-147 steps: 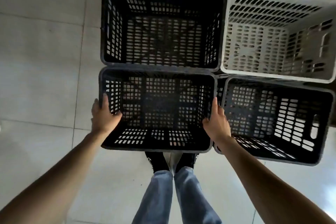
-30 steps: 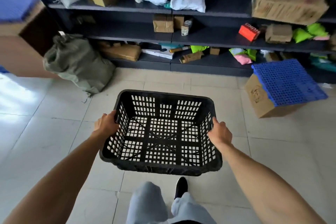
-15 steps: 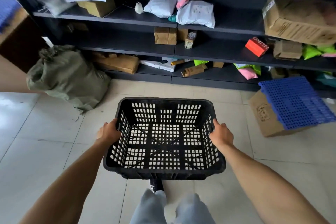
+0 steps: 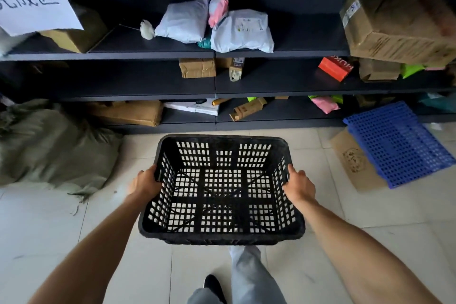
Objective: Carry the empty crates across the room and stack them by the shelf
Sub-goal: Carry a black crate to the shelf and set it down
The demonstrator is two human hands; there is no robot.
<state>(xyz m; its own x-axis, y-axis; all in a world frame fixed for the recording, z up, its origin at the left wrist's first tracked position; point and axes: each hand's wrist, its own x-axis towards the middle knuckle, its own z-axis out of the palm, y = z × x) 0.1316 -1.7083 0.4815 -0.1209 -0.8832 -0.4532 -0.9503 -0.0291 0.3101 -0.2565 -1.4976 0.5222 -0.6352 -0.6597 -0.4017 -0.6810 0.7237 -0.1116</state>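
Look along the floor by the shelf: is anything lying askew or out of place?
Yes. The blue grid panel lies tilted, propped on a tipped cardboard box right of the black crate. A green sack slumps at left.

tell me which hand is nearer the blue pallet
Right. The right hand grips the black crate on the side toward the blue pallet; the left hand holds the far side.

Tiled floor (image 4: 394, 242) with green sack (image 4: 49, 145), cardboard box (image 4: 355, 163).
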